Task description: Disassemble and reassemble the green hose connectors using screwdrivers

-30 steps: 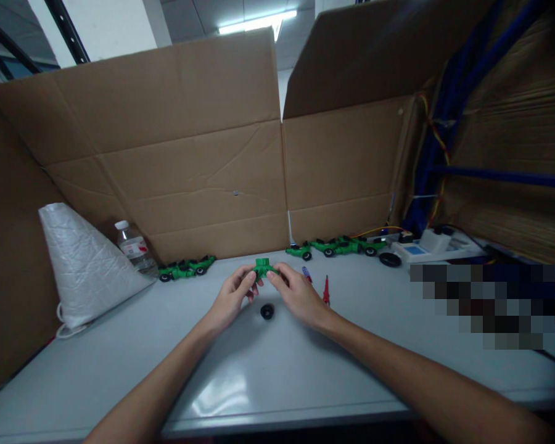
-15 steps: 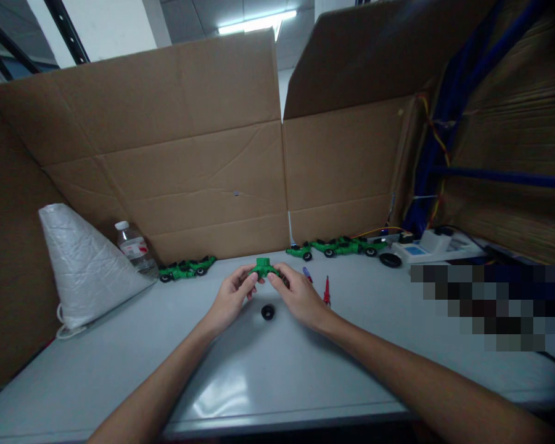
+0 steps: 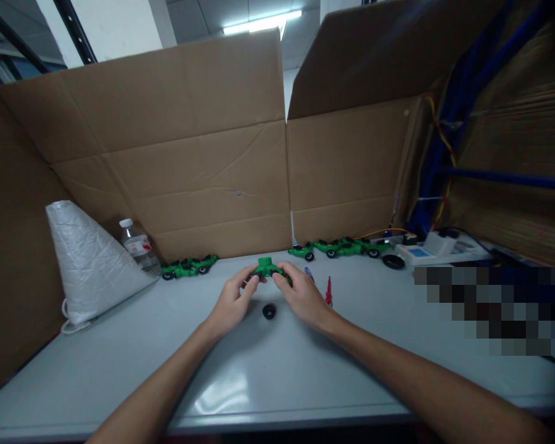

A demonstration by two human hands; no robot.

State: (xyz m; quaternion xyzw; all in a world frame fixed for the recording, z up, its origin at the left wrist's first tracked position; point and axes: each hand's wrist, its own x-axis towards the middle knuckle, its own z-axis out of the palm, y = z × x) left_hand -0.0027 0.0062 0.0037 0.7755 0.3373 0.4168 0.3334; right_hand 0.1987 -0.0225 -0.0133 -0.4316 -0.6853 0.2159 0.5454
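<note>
Between both hands, a green toy car [image 3: 265, 266] is held just above the table, one end facing me. My left hand [image 3: 235, 295] is closed on its left side, thumb in front. On the right side, my right hand [image 3: 300, 295] grips it the same way; the fingers behind the car are partly hidden. A loose black toy wheel [image 3: 269, 311] lies on the table [image 3: 240, 364] below the hands. Just right of my right hand lie a red screwdriver-like tool [image 3: 328, 291] and a small blue object [image 3: 309, 274].
Green toy cars [image 3: 189, 267] stand at the back left, and several more [image 3: 346, 247] at the back right. A clear bottle [image 3: 139, 246] and a silvery bag [image 3: 90, 271] are at left. A black ring [image 3: 393, 261] lies near a power strip [image 3: 444, 248]. Cardboard walls [image 3: 203, 172] enclose the table.
The whole view has shifted slightly, with the scene a little further right. Both hands keep holding the green toy car, their fingers only slightly changed.
</note>
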